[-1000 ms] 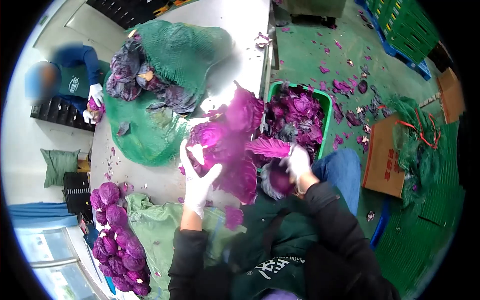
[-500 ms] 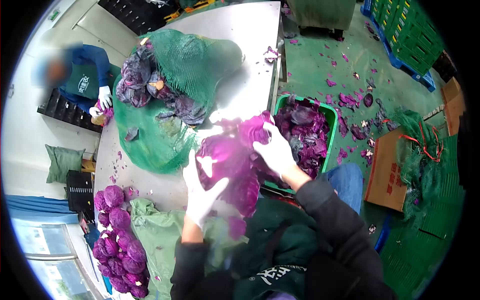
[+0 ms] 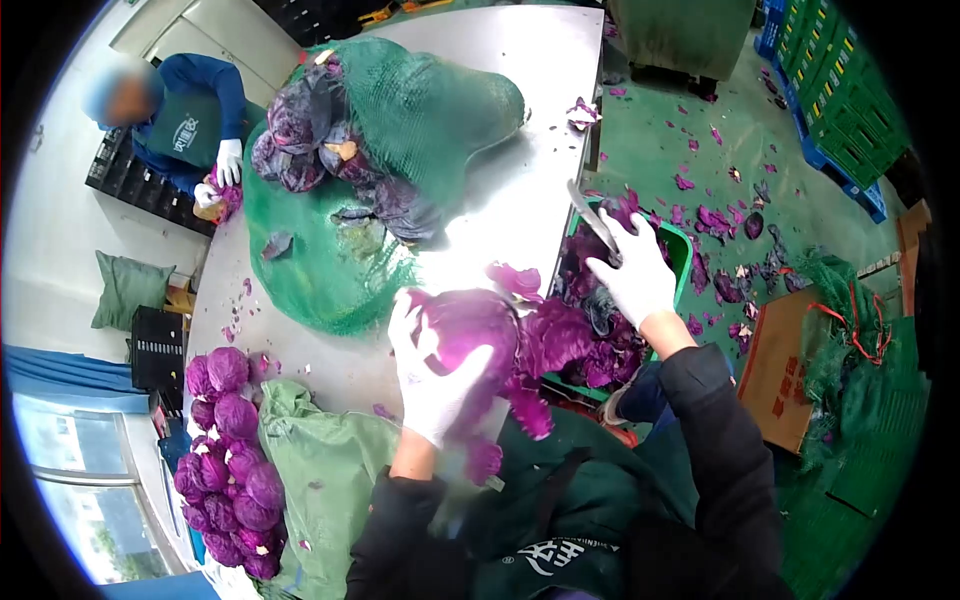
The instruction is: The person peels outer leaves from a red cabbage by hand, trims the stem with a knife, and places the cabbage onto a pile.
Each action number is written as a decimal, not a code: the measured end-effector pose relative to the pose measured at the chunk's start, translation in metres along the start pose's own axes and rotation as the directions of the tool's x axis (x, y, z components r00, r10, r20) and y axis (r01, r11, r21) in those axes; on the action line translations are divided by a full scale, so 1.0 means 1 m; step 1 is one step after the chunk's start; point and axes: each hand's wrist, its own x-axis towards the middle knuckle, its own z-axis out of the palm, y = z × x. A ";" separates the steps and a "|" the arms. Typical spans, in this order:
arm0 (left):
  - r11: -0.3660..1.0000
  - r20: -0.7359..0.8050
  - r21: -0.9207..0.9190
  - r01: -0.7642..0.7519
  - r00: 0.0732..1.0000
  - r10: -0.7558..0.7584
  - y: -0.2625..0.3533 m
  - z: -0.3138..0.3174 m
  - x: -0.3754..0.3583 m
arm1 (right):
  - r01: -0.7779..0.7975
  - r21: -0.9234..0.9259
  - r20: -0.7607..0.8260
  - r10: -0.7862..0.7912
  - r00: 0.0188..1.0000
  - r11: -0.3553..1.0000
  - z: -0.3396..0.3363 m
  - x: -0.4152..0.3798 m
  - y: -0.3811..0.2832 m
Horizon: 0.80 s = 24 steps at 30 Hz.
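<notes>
My left hand [image 3: 432,375] in a white glove grips a red cabbage [image 3: 468,335] above the near edge of the metal table [image 3: 340,372]. Loose purple leaves [image 3: 557,345] hang or fall at the right side of the cabbage, partly blurred. My right hand [image 3: 640,272], also gloved, is apart from the cabbage and closed on a knife [image 3: 592,218]. Its blade points up and left, over the green crate [image 3: 684,265]. Cabbage leaves [image 3: 610,350] fill that crate.
Several bare cabbages [image 3: 235,415] lie at left by a pale green sack [image 3: 320,445]. A green net bag [image 3: 425,110] of untrimmed cabbages lies on the table. A co-worker [image 3: 195,110] stands across it. Leaves litter the floor near a cardboard box [image 3: 775,370].
My right hand has swung away from the cabbage, rightward over the crate, and the knife now shows. Leaves have separated from the cabbage's right side. My left hand still holds the cabbage.
</notes>
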 end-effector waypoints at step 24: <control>0.847 0.256 0.447 -0.288 0.948 0.188 0.047 0.017 -0.025 | -0.203 0.225 0.468 0.077 0.880 0.953 -0.041 -0.014 -0.039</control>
